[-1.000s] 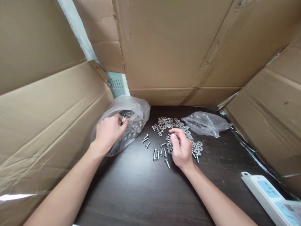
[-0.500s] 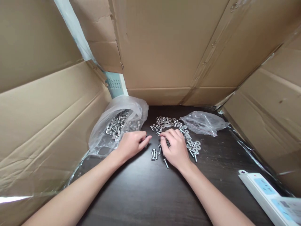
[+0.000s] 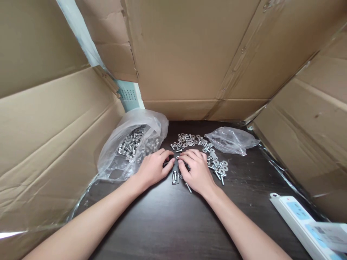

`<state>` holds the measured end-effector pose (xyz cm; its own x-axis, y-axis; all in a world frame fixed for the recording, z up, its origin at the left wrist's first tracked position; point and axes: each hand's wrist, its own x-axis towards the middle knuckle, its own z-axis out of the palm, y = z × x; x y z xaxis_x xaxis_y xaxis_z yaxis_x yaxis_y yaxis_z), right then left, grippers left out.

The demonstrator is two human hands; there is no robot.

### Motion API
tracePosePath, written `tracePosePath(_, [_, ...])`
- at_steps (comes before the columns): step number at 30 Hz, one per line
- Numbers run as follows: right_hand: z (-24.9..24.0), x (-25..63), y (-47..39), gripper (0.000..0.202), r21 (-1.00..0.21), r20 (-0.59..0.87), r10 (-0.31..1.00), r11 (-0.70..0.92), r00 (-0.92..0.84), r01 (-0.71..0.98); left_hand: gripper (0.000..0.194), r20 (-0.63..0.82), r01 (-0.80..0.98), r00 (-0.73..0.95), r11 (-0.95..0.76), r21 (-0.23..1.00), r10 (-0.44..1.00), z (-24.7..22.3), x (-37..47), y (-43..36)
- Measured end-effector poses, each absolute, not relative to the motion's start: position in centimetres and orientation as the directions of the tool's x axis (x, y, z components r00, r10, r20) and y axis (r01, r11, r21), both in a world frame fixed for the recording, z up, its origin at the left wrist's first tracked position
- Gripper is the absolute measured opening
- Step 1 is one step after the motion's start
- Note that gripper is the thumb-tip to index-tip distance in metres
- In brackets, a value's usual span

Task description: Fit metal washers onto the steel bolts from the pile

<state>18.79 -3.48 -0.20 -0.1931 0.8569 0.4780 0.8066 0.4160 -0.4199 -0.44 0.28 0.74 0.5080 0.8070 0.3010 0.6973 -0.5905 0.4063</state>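
Observation:
My left hand (image 3: pixel 155 167) is beside the clear plastic bag (image 3: pixel 108 159), its fingers curled and the thumb close to the index fingertip. A dark bit of metal shows in that gap, too small to name. Facing it, my right hand (image 3: pixel 196 169) is bent over the table with curled fingers; a small ring-shaped piece (image 3: pixel 177 157) shows at its fingertips, and whether it is pinched I cannot tell. Several bolts (image 3: pixel 175 177) lie between and below the hands. One more bolt (image 3: pixel 188 187) is by the right palm. Behind it spreads a pile of washers, nuts and bolts (image 3: pixel 189 141).
The left bag holds a heap of bolts (image 3: pixel 131 144). A second, crumpled plastic bag (image 3: pixel 233 141) lies at the back right. Cardboard walls (image 3: pixel 195 65) enclose the dark table (image 3: pixel 151 224). A white power strip (image 3: pixel 295 216) sits at the right front.
The fingers of my left hand have opened slightly from the thumb. My right hand has come a little closer to the left one. The whole view has shifted slightly.

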Motion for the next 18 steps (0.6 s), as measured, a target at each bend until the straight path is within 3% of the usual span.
tracePosePath(4, [-0.28, 18.79, -3.43, 0.021, -0.427, 0.518, 0.839, 0.422, -0.166, 0.8, 0.032, 0.394, 0.563, 0.547, -0.673, 0.479, 0.739, 0.46, -0.5, 0.38])
tracePosePath(8, [-0.61, 18.82, -3.26, 0.032, -0.408, 0.501, 0.853, 0.383, -0.147, 0.829, 0.044, 0.379, 0.617, 0.524, -0.647, 0.449, 0.763, 0.58, -0.64, 0.34])
tracePosePath(13, [-0.71, 18.82, -3.24, 0.033, -0.417, 0.425, 0.884, 0.382, -0.195, 0.825, 0.041, 0.311, 0.669, 0.541, -0.624, 0.403, 0.781, 0.76, -0.53, 0.25])
tracePosePath(18, [-0.36, 19.08, -3.15, 0.033, -0.41, 0.478, 0.856, 0.415, -0.196, 0.812, 0.035, 0.304, 0.641, 0.579, -0.653, 0.404, 0.757, 0.67, -0.68, 0.33])
